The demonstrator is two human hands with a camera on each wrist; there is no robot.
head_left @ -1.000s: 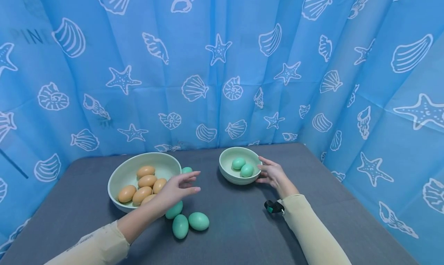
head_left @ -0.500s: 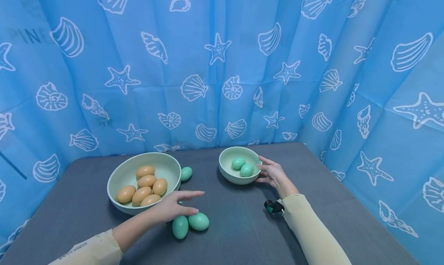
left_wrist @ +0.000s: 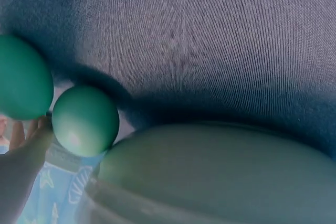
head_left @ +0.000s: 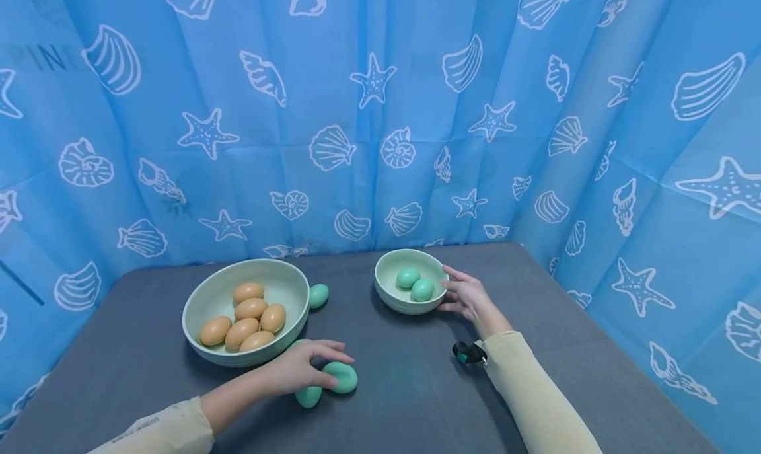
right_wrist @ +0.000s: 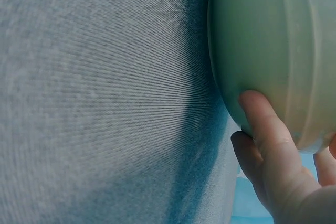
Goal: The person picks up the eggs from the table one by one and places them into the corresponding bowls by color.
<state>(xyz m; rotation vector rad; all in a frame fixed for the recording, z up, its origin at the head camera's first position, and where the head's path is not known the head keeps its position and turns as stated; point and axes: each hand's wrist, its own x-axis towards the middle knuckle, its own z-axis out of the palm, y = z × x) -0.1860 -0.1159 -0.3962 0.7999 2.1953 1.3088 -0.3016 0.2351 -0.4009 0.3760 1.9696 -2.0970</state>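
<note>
My left hand (head_left: 300, 368) bends thumb and fingers around a green egg (head_left: 345, 371) on the table, thumb on its near side, fingertips at its far edge. Close by, partly covered by that hand, lies another green egg (head_left: 308, 397); a sliver of a third shows behind the knuckles. In the left wrist view, two green eggs appear beside the large bowl (left_wrist: 226, 171). My right hand (head_left: 470, 299) holds the side of a small pale green bowl (head_left: 385, 292), which contains two green eggs (head_left: 408, 277). The right wrist view shows its fingers (right_wrist: 270, 135) against the bowl's outer wall.
Several brown eggs (head_left: 240, 334) lie in the large bowl at the left. One green egg (head_left: 319, 295) sits against that bowl's right side. A grey cloth covers the table (head_left: 404, 388), with a blue shell-print curtain (head_left: 357, 110) behind it.
My left hand has come down and toward me, from above the large bowl's right edge to the green egg, and its fingers have closed in. The right hand stays on the small bowl.
</note>
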